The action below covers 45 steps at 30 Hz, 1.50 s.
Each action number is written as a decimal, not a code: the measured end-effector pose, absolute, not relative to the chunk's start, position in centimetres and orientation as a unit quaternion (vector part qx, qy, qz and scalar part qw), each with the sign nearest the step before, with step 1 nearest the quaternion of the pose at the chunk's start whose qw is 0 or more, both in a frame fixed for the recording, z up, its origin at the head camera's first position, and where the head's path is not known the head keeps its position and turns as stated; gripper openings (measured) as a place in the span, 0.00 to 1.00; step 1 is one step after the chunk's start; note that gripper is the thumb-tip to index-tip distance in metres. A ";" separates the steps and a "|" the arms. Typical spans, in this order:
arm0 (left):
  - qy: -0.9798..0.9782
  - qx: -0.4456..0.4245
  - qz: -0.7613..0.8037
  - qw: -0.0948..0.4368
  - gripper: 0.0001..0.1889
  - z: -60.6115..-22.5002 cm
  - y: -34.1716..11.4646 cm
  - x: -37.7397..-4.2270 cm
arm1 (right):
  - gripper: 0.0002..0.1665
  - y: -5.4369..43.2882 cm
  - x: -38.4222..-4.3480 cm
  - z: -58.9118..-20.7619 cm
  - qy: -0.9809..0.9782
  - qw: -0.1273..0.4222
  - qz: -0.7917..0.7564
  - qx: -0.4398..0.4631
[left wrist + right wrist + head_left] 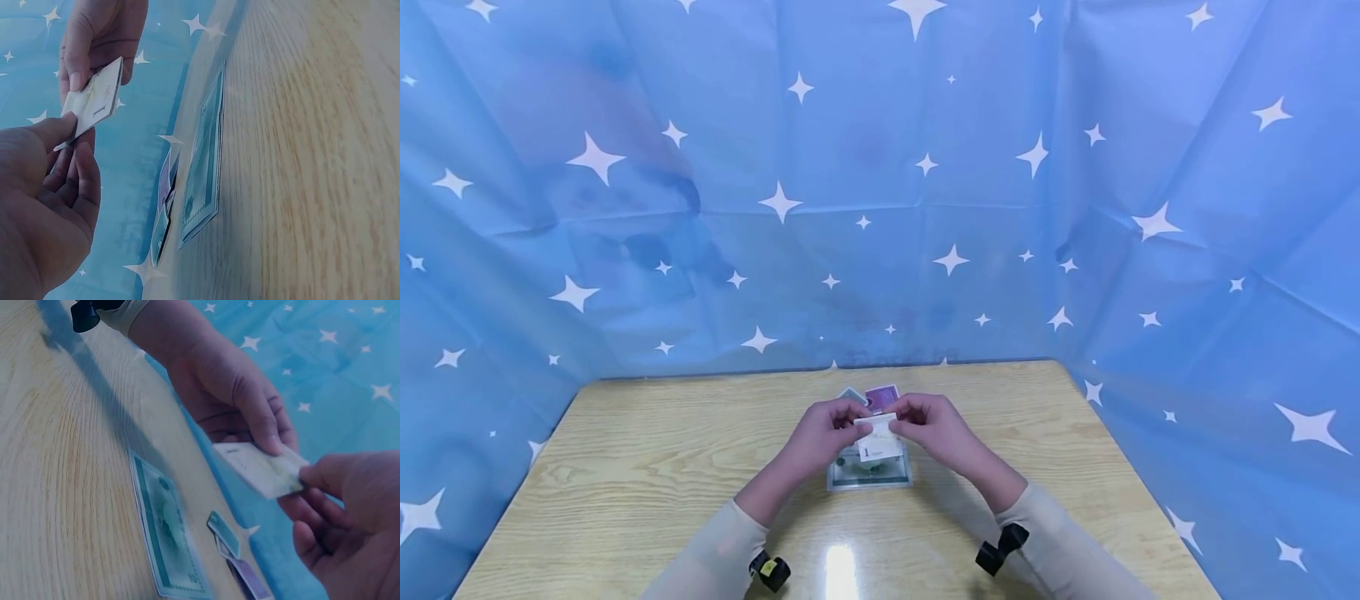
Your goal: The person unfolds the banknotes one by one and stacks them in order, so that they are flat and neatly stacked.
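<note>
A small cream-coloured folded banknote (pixel 878 442) with a printed "1" is held up over the table between both hands. My left hand (pixel 826 432) pinches its left edge, thumb on the near face and fingers behind. On the opposite edge my right hand (pixel 936 428) pinches it the same way. The left wrist view shows the folded banknote (pixel 99 103) tilted and raised above the tabletop. Below it lies a large green banknote (pixel 872 480), flat on the wood. Beyond that are a purple note (pixel 882 397) and a smaller green note (pixel 852 394), partly behind the fingers.
The light wooden table (pixel 670 467) runs back to a blue curtain (pixel 865 283) with white stars. Black wrist cameras sit on both sleeves (pixel 718 542). A bright glare shows on the wood near the front.
</note>
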<state>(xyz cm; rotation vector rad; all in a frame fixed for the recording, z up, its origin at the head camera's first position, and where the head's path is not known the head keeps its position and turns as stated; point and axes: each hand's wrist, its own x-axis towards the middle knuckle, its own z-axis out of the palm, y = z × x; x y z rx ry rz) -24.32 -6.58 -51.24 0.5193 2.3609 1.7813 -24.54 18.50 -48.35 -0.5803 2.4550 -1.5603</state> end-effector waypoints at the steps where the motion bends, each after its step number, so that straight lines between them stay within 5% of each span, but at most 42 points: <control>1: 0.783 0.169 0.594 0.071 0.03 -51.2 -6.6 -24.3 | 0.10 18.6 -24.5 -48.4 0.824 0.090 -0.524 -0.195; 16: 0.776 0.191 0.594 0.092 0.10 -51.0 -7.3 -24.4 | 0.21 19.2 -24.4 -48.9 0.777 0.140 -0.566 -0.236; 45: 0.772 0.202 0.600 0.054 0.10 -50.6 -7.1 -23.9 | 0.11 18.1 -24.2 -50.2 0.770 0.037 -0.591 -0.239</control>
